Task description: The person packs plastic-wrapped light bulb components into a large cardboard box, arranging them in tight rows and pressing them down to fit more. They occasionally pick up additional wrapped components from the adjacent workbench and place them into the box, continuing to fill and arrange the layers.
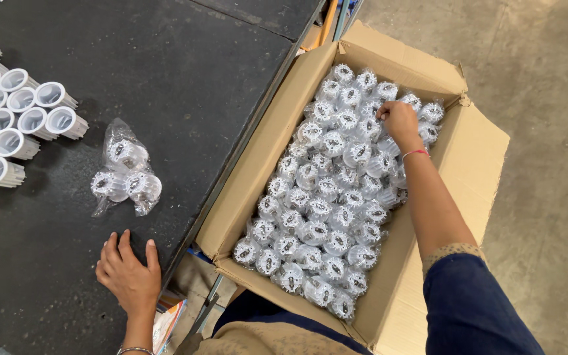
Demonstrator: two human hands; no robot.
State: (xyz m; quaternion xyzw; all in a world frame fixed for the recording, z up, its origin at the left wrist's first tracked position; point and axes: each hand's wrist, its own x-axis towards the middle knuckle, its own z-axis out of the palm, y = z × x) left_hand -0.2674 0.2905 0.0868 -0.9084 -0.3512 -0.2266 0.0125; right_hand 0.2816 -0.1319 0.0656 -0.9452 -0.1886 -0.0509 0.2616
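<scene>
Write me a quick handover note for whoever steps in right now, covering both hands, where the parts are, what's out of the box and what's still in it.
Left hand: flat on the dark table, holding nothing.
Right hand: down in the cardboard box, fingers closed on a wrapped part at the far end.
Done: three bagged parts lie on the table; unwrapped white housings stand in rows at its left edge.
Left: the box is nearly full of wrapped parts.

An open brown cardboard box (389,66) stands beside the dark worktop (165,66), filled with clear plastic bags (323,210) of white parts. One such bag (125,174), seemingly holding three, lies on the worktop.
</scene>
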